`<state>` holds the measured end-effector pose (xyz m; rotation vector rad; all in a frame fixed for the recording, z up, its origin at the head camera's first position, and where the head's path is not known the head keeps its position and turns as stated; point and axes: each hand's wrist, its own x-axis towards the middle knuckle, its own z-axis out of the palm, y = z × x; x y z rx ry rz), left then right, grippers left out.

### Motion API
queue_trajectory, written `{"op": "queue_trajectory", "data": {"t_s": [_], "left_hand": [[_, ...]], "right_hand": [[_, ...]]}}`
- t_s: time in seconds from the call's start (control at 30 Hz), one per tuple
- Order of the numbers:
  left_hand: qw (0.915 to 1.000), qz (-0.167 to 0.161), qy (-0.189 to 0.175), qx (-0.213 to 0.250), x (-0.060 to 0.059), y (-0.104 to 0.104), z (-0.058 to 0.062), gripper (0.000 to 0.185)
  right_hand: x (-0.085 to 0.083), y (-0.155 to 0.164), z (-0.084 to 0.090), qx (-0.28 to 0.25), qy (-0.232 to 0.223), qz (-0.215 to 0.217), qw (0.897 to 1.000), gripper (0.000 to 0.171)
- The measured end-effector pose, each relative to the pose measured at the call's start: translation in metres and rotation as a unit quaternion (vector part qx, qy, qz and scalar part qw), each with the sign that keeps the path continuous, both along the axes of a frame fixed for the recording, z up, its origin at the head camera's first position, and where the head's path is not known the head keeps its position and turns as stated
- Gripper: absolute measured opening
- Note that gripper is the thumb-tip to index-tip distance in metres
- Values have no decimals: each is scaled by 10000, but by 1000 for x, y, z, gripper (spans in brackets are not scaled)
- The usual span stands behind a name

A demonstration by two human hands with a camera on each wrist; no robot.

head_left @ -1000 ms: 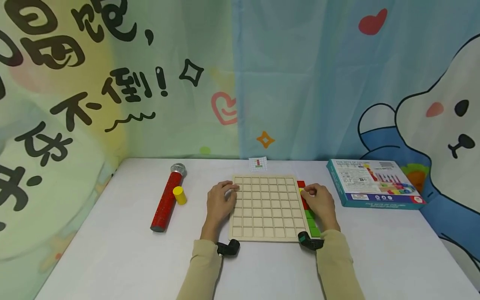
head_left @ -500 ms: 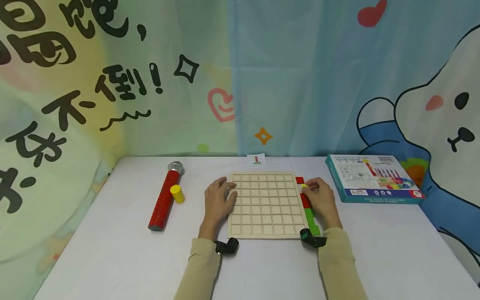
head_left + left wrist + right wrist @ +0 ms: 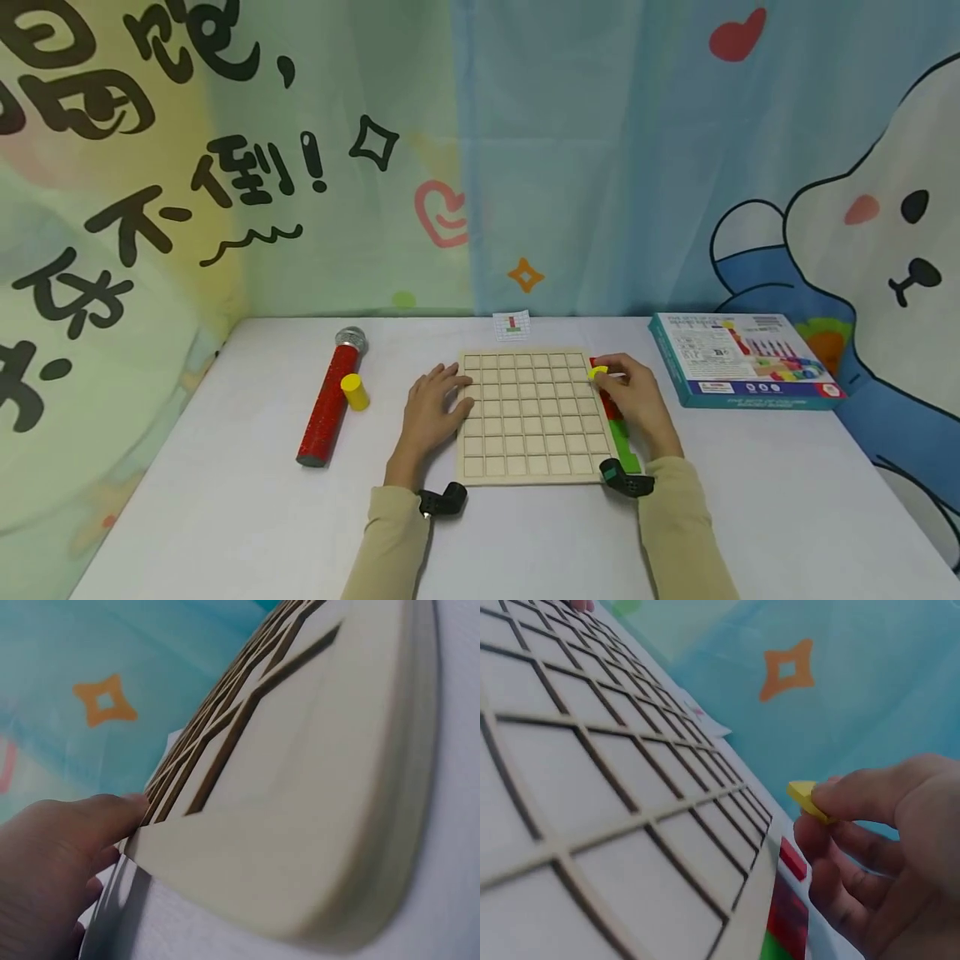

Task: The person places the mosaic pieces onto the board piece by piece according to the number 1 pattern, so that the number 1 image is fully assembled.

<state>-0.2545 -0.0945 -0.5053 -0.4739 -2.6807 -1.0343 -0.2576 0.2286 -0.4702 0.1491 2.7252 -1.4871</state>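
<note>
Two hands at a wooden grid board on the table, R one pinching a small yellow tile.

White table (image 3: 225, 517) w/ cartoon curtains behind; wooden grid board (image 3: 528, 417) lies flat mid-table, all squares bare. Blue box (image 3: 742, 358) sits well apart to the R, red mic (image 3: 330, 400) lies to the L w/ a yellow cylinder (image 3: 354, 391) just beside it, small card (image 3: 513, 325) just past the board's far edge. Left hand (image 3: 431, 408) rests open, fingers straight, on the board's L edge. Right hand (image 3: 633, 400) at the board's far R corner, thumb & fingers pinching the yellow tile (image 3: 807, 798), lifted just above the board edge. Red pieces (image 3: 791, 859) & green pieces (image 3: 626, 450) lie in a row along the board's R side.
</note>
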Motion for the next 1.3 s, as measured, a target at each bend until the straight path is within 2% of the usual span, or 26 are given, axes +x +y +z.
{"op": "queue_trajectory", "data": {"t_s": [0.13, 0.37, 0.5, 0.6, 0.73, 0.93, 1.3], "left_hand": [[10000, -17, 41, 75, -1, -1, -1, 30], [9999, 14, 111, 69, -2, 0, -3, 31], [9998, 38, 209, 46, -1, 1, -5, 30], [9999, 71, 126, 81, 0, 1, -5, 30], [9999, 65, 68, 128, 0, 1, -5, 30], [9997, 36, 237, 64, -2, 1, -4, 30], [9997, 86, 208, 34, -1, 1, -3, 30]], "right_hand": [[0, -8, 0, -201, 351, 232, 9989, 35], [-1, -26, -1, -887, 260, 389, 9950, 33], [-2, -36, -2, -639, 508, 554, 9951, 29], [-4, -43, -3, -295, 774, 699, 9941, 27], [-8, -54, -1, -158, 888, 820, 9925, 25], [-15, -71, 0, 20, 920, 903, 9917, 21], [-25, -99, -7, 158, 671, 1105, 9915, 19]]}}
